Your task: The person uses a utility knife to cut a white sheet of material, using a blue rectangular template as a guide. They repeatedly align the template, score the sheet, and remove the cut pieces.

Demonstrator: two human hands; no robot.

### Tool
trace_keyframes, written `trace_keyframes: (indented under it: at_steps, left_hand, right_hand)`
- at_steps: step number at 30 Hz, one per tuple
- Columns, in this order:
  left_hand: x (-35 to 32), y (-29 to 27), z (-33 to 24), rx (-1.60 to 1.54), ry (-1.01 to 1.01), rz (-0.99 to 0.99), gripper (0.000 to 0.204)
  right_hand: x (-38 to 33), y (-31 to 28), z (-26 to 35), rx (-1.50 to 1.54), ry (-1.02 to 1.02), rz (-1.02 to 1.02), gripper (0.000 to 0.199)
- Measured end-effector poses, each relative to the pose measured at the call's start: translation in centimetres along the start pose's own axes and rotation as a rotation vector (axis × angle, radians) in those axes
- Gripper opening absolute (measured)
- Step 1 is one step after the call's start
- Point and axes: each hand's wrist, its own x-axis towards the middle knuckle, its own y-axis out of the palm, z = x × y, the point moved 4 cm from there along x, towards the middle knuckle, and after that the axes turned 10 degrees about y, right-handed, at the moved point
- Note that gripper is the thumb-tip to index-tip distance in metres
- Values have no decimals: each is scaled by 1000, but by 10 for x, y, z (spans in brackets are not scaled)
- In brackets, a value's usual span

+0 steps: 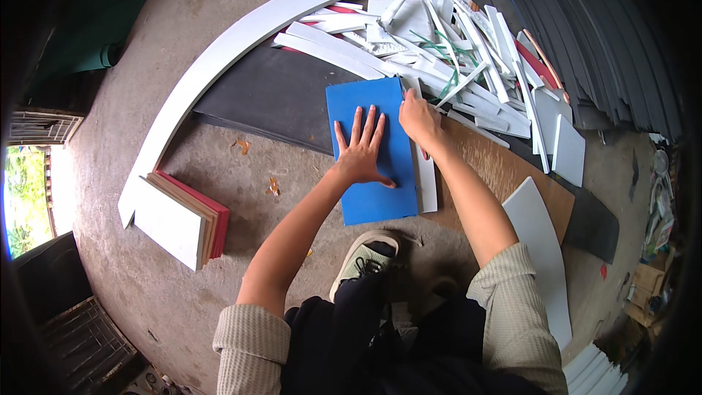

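A blue rectangular sheet (365,102) lies flat on the floor in front of me. My left hand (360,151) presses down on its middle with fingers spread. My right hand (418,118) is closed at the sheet's upper right edge, apparently gripping a small tool that I cannot make out. A narrow white strip (426,179) lies along the blue sheet's right edge, under my right wrist. A brown board (504,172) sits just right of the strip.
A heap of white offcut strips (439,36) lies beyond the sheet on a dark mat (270,95). A long curved white board (219,58) arcs at left. A stack of white, tan and red panels (179,221) sits lower left. My shoe (363,254) is below the sheet.
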Motion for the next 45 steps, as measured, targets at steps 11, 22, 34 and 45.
trace_keyframes:
  at_steps: [11, 22, 34, 45]
  left_hand:
    - [3, 3, 0, 29, -25, -92, 139]
    - [4, 0, -9, 101, -87, 71, 138]
    - [4, 6, 5, 83, -88, 58, 141]
    - [2, 6, -6, 15, -1, -151, 133]
  right_hand:
    - [-117, -5, -33, 11, 192, 283, 23]
    - [-266, 40, -93, 28, 207, 137, 24]
    - [-227, -14, -75, 85, 18, -128, 16]
    - [-18, -8, -4, 43, 107, -35, 24]
